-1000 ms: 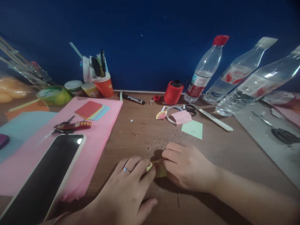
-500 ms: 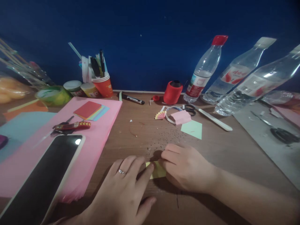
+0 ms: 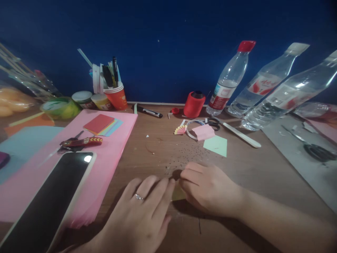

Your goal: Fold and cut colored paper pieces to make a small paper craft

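Centrally, a small piece of yellow paper (image 3: 179,195) is seen on the brown desk (image 3: 142,160), mostly covered and shaded by the two hands. At its left side the left hand (image 3: 143,211) is laid palm down, its fingers stretched out and set close together; a ring (image 3: 139,197) is worn on one of them. Its right side is hidden by the right hand (image 3: 207,186), whose fingers are curled inward; whether the paper is pinched by them cannot be told, as the fingertips are concealed. Beyond the hands, dark specks (image 3: 188,153) are scattered near a green paper (image 3: 217,146). Farther left, a phone (image 3: 52,200) is rested on stacked pink sheets (image 3: 112,149).
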Demonstrator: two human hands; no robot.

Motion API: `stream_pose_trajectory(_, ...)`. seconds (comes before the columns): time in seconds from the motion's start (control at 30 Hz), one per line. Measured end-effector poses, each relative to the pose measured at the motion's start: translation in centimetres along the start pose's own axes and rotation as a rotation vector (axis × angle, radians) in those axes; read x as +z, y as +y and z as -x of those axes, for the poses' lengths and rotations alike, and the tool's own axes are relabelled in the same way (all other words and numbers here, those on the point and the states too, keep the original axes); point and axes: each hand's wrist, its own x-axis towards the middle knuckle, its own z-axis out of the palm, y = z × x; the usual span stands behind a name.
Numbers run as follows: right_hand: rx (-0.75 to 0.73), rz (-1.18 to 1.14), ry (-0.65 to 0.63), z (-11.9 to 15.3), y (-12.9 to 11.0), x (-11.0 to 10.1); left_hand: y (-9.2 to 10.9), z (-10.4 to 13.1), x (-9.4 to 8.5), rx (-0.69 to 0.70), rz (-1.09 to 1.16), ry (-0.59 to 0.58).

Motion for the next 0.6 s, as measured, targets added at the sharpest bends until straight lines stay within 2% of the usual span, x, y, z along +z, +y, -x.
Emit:
stream_pose_trajectory(0.13, -0.013, -0.017, -0.031, 0.0, 0.2, -0.1, 0.3, -0.2, 0.4, 0.037, 0.065, -0.104)
stream_pose_trajectory(0.27, 0.008, -0.063, -0.114, -0.1, 0.9, -0.9, 0.6, -0.1, 0.5, 0.005, 0.031, -0.092)
stream_pose_trajectory(0.43, 0.027, -0.081, -0.221, 0.1, 1.8, -2.2, 0.3, 0.0, 0.5, 0.042, 0.032, -0.087)
stream_pose_trajectory(0.6, 0.084, -0.084, -0.251, 0.3, 1.8, -2.5, 0.2, 0.0, 0.6, 0.028, 0.041, -0.089)
